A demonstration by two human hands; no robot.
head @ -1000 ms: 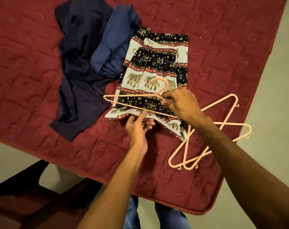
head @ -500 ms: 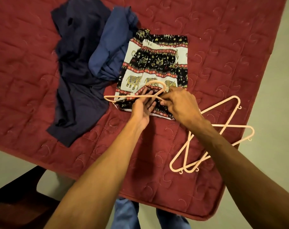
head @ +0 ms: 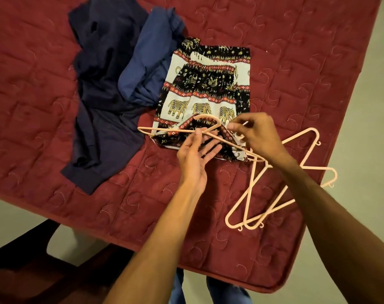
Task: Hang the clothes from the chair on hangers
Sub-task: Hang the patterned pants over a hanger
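Observation:
An elephant-print garment (head: 208, 93) lies flat on the red quilted mattress (head: 296, 62). A pink hanger (head: 162, 131) sits across its near edge, and the hem is folded up over the hanger's bar. My right hand (head: 259, 137) pinches the hanger and the folded cloth at the hanger's right side. My left hand (head: 193, 156) is palm up just below the bar. Its fingers are straight and its thumb touches the bar. A dark navy garment (head: 103, 102) and a blue one (head: 147, 69) lie crumpled to the left.
Two spare pink hangers (head: 274, 194) lie crossed on the mattress under my right forearm, near its right edge. A dark wooden chair (head: 22, 273) stands at the lower left. Pale floor (head: 373, 128) runs along the right side.
The hem was lifted from the mattress and folded up over the hanger bar. My left hand then drew back below the bar with its fingers opened out. My right hand shifted right along the hanger.

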